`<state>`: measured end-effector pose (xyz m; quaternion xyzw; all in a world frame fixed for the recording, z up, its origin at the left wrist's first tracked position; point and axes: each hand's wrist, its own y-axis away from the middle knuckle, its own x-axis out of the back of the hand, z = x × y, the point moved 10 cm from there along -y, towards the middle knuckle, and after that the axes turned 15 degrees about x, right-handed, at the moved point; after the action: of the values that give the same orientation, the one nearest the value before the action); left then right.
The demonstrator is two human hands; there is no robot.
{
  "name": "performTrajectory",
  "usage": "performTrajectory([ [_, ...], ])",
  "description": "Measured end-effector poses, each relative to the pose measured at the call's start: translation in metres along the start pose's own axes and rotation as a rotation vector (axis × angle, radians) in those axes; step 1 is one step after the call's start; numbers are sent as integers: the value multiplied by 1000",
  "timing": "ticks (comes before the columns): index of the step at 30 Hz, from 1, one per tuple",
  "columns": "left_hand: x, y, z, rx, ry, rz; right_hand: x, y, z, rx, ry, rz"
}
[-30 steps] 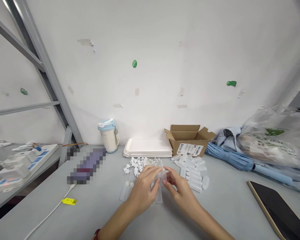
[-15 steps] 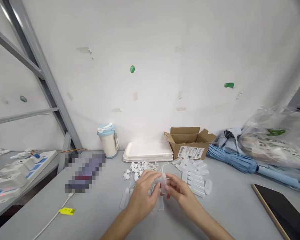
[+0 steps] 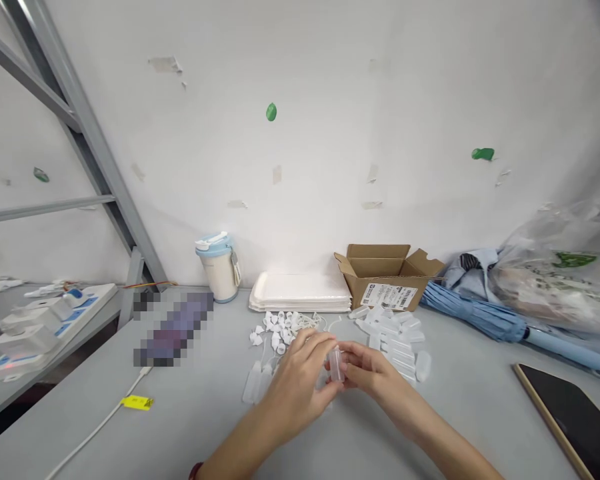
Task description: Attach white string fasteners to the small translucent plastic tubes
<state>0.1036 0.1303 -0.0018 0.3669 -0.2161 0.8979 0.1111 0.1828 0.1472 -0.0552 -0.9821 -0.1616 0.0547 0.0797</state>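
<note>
Between my two hands a small clear plastic bottle (image 3: pixel 336 365) is held upright above the table. My left hand (image 3: pixel 300 373) has its fingertips at the bottle's top and its thumb near the base. My right hand (image 3: pixel 375 373) pinches the bottle from the right side. Behind my left hand lie white caps (image 3: pixel 280 323) in a loose pile, with thin white tubes or cords (image 3: pixel 320 321) beside them. Clear bottles (image 3: pixel 253 383) with thin stems lie left of my left hand, partly hidden by it. More clear bottles (image 3: pixel 400 357) are heaped beyond my right hand.
Along the wall stand a cream and blue cup (image 3: pixel 219 270), stacked white trays (image 3: pixel 303 293) and an open cardboard box (image 3: pixel 387 287). A blue umbrella (image 3: pixel 480 317), a plastic bag (image 3: pixel 565 273) and a phone (image 3: pixel 570 413) are on the right. A white cable (image 3: pixel 100 423) crosses the left side.
The bottle has shifted slightly right in my hands. My left fingers have come over its top. The thin white tube that rose from its top no longer shows there. The camera view has tilted.
</note>
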Motion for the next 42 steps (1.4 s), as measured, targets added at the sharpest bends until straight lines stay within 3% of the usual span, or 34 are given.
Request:
performTrajectory([
  [8,-21,3,-19,159,-76,-160,22,-1,12,-69,456,-7],
  [19,-32,9,-14,131,-182,-278,23,1,12,-6,755,-41],
  [27,-36,10,-12,121,-234,-311,24,2,15,-5,781,-60],
  [42,-20,12,3,19,-150,-236,20,1,12,15,751,-107],
])
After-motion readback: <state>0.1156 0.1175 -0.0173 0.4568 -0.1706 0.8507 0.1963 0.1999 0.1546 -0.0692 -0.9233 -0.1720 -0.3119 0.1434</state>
